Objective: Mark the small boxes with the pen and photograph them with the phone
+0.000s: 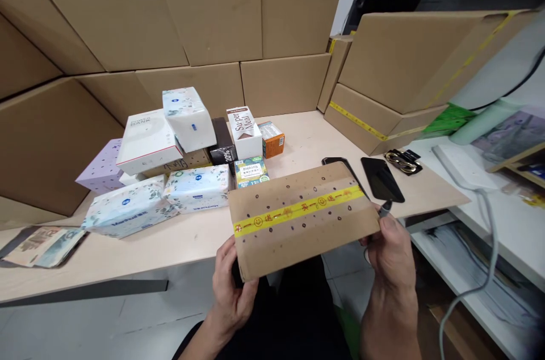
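Note:
A flat brown cardboard box point(306, 246) with yellow printed tape across it is held up over the table's front edge. Small dark ink circles and dots are scattered over its face. My left hand point(232, 286) grips the lower left corner, thumb in front and fingers partly behind. At the right end, my right hand point(392, 246) pinches the box's edge, and a dark marker point(385, 208) sticks up between its thumb and fingers. Behind the box lie two dark phones, the nearer-left one partly hidden and the other phone point(382, 179) fully in sight.
Left on the table point(200, 241) are tissue packs point(131, 206), a white power bank box point(149, 141), a Super Meal carton point(244, 132) and banknotes point(45, 246). Large cartons point(213, 22) wall the back. Sunglasses point(402, 161) lie right, near a grey cable point(491, 235).

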A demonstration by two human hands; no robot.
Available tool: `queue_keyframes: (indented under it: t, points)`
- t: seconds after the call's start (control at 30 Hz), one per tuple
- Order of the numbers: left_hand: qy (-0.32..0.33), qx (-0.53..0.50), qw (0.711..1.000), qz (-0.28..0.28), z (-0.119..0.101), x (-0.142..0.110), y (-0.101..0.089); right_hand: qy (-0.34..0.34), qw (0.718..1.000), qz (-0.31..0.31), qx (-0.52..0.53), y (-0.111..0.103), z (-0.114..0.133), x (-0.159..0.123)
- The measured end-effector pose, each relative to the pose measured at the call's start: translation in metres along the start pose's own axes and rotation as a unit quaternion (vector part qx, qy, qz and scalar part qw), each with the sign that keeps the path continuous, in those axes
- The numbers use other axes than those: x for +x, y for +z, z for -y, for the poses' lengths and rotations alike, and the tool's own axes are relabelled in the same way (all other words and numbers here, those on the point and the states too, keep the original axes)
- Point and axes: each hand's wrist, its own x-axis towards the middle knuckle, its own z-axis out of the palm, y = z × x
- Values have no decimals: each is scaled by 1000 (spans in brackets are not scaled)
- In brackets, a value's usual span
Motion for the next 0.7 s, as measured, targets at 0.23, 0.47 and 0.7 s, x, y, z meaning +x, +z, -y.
queue_keyframes:
  t: [0.23, 0.47, 0.7]
  points:
    - [5, -125, 990, -61, 3, -3, 5, 78, 985, -13, 155, -10, -7, -6]
    - [1, -127, 988, -90, 0, 9, 8, 133, 980, 15, 144, -11, -27, -14]
    - [7, -155, 984, -91, 3, 16, 12, 160, 986, 47, 10, -15, -43, -25]
